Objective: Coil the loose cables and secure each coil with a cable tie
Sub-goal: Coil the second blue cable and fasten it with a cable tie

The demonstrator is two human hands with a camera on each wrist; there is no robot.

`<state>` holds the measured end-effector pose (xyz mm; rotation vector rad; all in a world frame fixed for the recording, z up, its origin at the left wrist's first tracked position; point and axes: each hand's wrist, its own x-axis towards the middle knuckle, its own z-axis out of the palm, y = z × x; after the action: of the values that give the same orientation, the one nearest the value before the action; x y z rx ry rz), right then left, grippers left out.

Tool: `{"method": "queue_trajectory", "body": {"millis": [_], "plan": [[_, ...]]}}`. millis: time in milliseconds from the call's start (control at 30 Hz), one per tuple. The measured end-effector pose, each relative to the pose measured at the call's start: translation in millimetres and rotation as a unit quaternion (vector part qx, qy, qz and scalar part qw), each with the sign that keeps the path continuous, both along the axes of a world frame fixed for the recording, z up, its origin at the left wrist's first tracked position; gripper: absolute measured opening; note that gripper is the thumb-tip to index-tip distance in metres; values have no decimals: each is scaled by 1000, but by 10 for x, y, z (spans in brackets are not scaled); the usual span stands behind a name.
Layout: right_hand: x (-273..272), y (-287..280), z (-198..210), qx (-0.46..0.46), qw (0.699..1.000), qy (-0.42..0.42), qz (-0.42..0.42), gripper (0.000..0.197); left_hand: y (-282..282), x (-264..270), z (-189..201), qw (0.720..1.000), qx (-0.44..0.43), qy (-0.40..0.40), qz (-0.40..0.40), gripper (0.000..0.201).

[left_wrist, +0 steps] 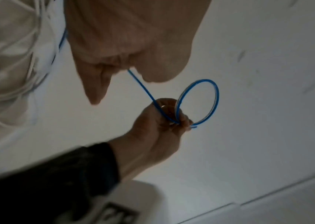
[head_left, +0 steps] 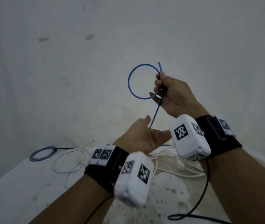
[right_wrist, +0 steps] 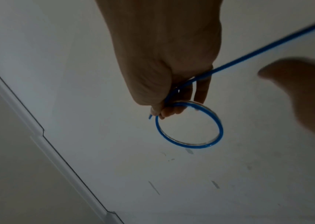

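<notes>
From the head view, the right hand (head_left: 175, 96) pinches a blue cable (head_left: 129, 81) where its single loop crosses, the ring standing out beyond the fingers (head_left: 158, 82), while the tail runs down into the left hand (head_left: 142, 136), whose fingers curl loosely about it. The left wrist view shows the tail passing between thumb and fingers (left_wrist: 95, 87). In the right wrist view the loop (right_wrist: 189, 125) hangs just past the clenched fingertips.

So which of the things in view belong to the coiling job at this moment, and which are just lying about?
In the job:
- blue cable, one loop made
- right hand, pinching the loop
- left hand, cable's tail running through it
- loose ties, for securing

Lying about:
- tied coil, already done
- white cables, still loose
- black cord from the wrist rig
</notes>
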<state>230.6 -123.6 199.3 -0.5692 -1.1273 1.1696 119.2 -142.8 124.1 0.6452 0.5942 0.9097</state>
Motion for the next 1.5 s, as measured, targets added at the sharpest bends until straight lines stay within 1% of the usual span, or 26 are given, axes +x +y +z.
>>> {"method": "queue_trajectory", "body": {"millis": [33, 100, 133, 167, 200, 267, 333, 367, 433, 500, 567, 633, 667, 767, 833, 967, 1067, 1133, 1267, 1400, 1433, 1500], "plan": [[32, -23, -40, 0, 1000, 5, -7, 22, 38, 24, 62, 998, -22, -41, 52, 56], [108, -45, -138, -11, 999, 24, -20, 23, 88, 15, 174, 980, -47, -99, 165, 36], [148, -46, -189, -20, 999, 38, -28, 24, 85, -9, 223, 970, -50, -119, 205, 25], [183, -45, -240, -31, 997, 53, -37, 25, 67, -39, 259, 961, -54, -131, 236, 18], [217, -41, -287, -40, 996, 66, -46, 26, 41, -63, 279, 957, -50, -134, 254, 17], [270, -33, -368, -57, 993, 82, -61, 28, 72, -87, 239, 953, -20, -68, 295, 18], [305, -29, -428, -73, 991, 82, -75, 31, 112, -64, 141, 938, 29, 20, 345, 26], [308, -31, -454, -80, 990, 78, -81, 32, 123, -48, 86, 929, 49, 54, 364, 26], [294, -31, -502, -89, 989, 64, -97, 32, 109, -23, -7, 916, 94, 111, 373, 20], [251, -38, -553, -88, 989, 45, -107, 31, 95, -31, -62, 903, 147, 159, 372, 21], [191, -43, -604, -82, 990, 25, -110, 30, 104, -80, -109, 879, 213, 218, 366, 25], [119, -43, -657, -76, 991, 13, -108, 30, 120, -160, -138, 855, 259, 256, 371, 26], [73, -38, -688, -73, 992, 8, -105, 30, 123, -203, -142, 849, 269, 262, 371, 26], [-90, -25, -776, -64, 994, -11, -92, 30, 105, -306, -90, 852, 286, 237, 369, 28], [-205, -28, -828, -60, 994, -28, -87, 29, 81, -373, -32, 843, 308, 231, 376, 28], [-378, -32, -889, -52, 993, -46, -97, 30, 27, -493, 42, 811, 351, 290, 368, 29], [-459, -8, -877, -40, 991, -54, -120, 31, 1, -547, 48, 797, 372, 327, 346, 30], [-496, 2, -875, -32, 991, -61, -118, 31, 12, -587, 54, 789, 379, 346, 336, 31], [-543, -3, -969, -9, 989, -113, -100, 32, 53, -703, 78, 783, 390, 353, 333, 30], [-558, 3, -1038, 14, 988, -127, -83, 33, 115, -789, 55, 760, 412, 369, 341, 27], [-555, 4, -1042, 21, 988, -131, -77, 33, 126, -804, 49, 758, 413, 371, 344, 27], [-546, 15, -1043, 35, 987, -142, -72, 33, 137, -843, 49, 762, 417, 370, 330, 26]]}}
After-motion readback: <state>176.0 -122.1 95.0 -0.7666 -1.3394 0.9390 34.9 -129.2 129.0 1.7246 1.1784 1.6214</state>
